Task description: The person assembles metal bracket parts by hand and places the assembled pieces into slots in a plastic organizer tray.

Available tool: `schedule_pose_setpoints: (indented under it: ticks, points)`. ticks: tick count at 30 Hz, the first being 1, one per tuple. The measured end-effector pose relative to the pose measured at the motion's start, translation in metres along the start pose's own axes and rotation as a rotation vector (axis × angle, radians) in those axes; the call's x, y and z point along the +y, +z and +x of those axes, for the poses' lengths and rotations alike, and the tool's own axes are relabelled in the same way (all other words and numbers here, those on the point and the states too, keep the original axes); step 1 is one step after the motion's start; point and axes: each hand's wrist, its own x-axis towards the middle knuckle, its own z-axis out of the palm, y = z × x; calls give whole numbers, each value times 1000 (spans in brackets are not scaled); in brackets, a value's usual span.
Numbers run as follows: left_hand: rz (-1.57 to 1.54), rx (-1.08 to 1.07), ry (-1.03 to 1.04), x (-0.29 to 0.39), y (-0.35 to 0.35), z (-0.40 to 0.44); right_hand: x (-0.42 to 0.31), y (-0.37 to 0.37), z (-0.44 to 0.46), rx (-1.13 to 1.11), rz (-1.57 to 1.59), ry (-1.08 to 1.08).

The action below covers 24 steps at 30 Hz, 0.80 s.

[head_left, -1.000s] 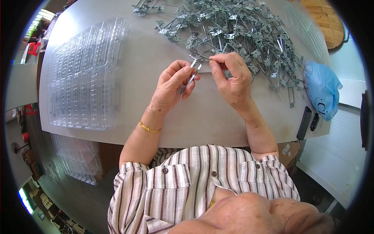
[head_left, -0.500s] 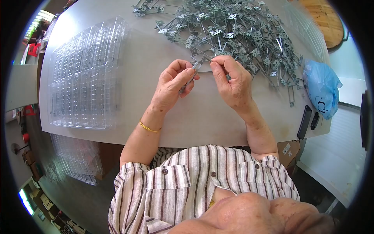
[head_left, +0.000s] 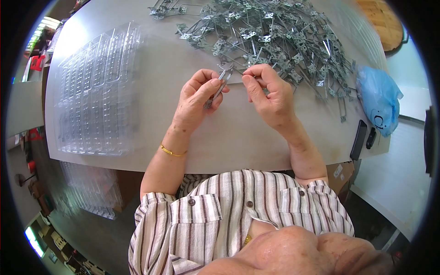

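Observation:
My left hand (head_left: 196,96) is closed around a few thin metal brackets (head_left: 220,88), whose pointed ends stick out past the thumb and fingertips toward the pile. How many it holds I cannot tell. Just to the right, my right hand (head_left: 272,96) is pinched, thumb against curled fingers, at the near edge of the pile. Whatever sits in that pinch is hidden or too small to name. A large tangled pile of grey metal brackets with wire rods (head_left: 270,41) lies beyond both hands.
Clear plastic blister trays (head_left: 98,91) are stacked on the table's left side. At the right lie a blue plastic bag (head_left: 378,101), a long black object (head_left: 359,140) and a smaller black tool (head_left: 371,138). More clear trays (head_left: 91,188) sit below the table's left edge.
My hands have drawn slightly apart. The right fingertips have moved away from the metal brackets in my left hand, which stays closed on them. The view has shifted a little.

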Motion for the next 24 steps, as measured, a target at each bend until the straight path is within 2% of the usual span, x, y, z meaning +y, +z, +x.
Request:
schedule_pose_setpoints:
  ticks: [8, 19, 24]
  points:
    - [30, -29, 5, 0, 0, -1, 4, -1, 1, -20, -81, -59]
    - [41, -65, 22, -1, -1, -1, 0, -2, 1, 10, -59, -14]
    - [136, -83, 5, 0, 2, -2, -3, -2, 0, 7, -30, 15]
